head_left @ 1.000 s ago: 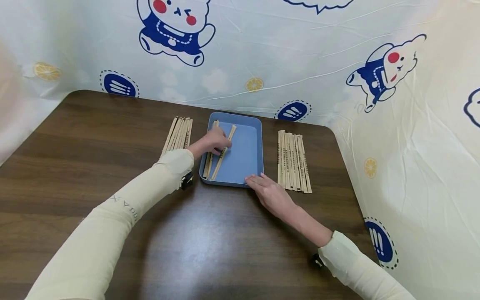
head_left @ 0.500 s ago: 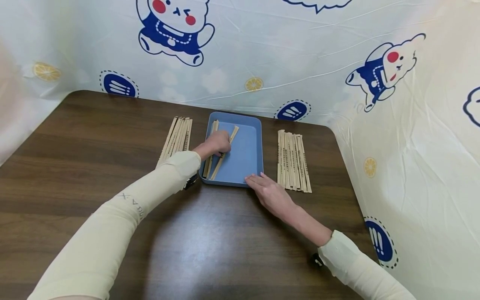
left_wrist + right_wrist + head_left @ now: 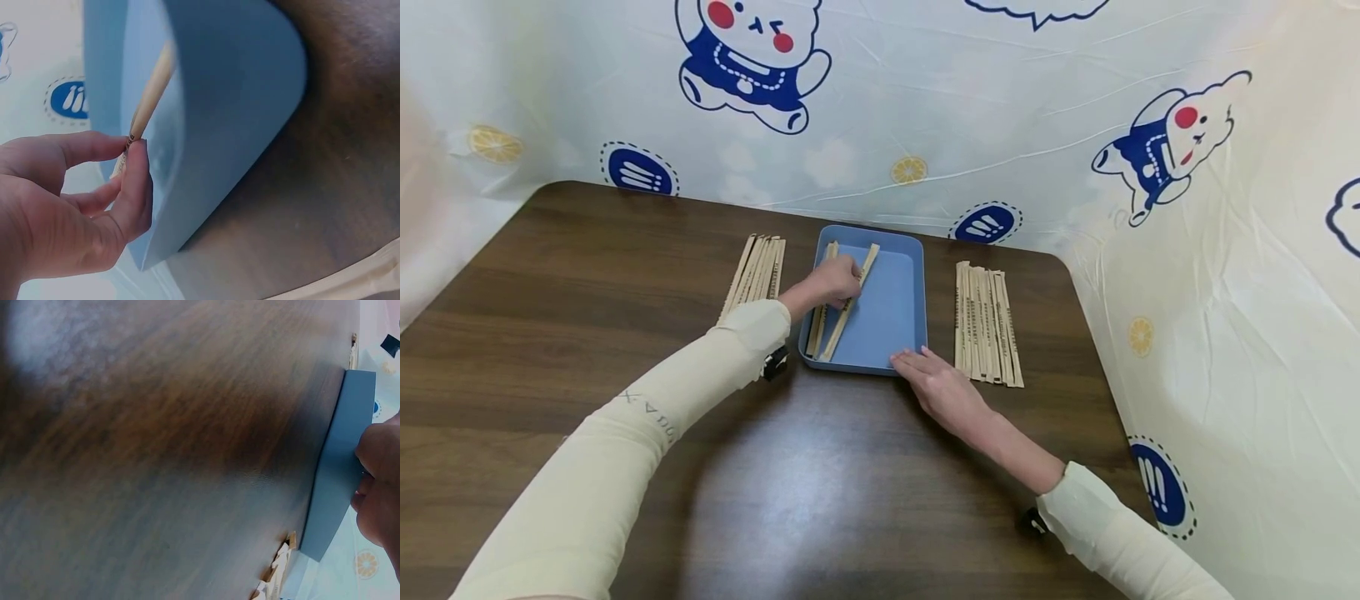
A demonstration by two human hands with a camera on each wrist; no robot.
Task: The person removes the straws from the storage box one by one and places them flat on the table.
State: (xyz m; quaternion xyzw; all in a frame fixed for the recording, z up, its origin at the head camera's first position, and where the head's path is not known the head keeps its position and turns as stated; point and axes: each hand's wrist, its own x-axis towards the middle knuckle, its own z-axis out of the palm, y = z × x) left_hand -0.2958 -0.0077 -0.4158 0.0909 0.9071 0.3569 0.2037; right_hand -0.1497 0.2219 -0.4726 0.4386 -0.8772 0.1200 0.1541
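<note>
My left hand (image 3: 837,282) is over the left part of a blue tray (image 3: 891,292) and pinches a paper-wrapped pair of chopsticks (image 3: 867,265) between thumb and fingers. In the left wrist view this wrapped pair (image 3: 153,94) slants over the tray's inside, its far part hidden by the wall. Other wrapped chopsticks (image 3: 814,333) lie along the tray's left side, partly under my hand. My right hand (image 3: 942,387) grips the tray's near right corner. The right wrist view has its fingers curled at the rim of the tray wall (image 3: 337,469).
Left of the tray lies a row of wrapped chopsticks (image 3: 756,271), partly behind my left sleeve (image 3: 700,375). A second row of wrapped chopsticks (image 3: 987,325) lies to its right. A printed sheet (image 3: 865,100) hangs behind the dark wooden table (image 3: 820,483).
The held chopsticks have shifted slightly away and to the right at their far end, still slanted. My left hand dipped nearer and came back. The right hand and tray stay put.
</note>
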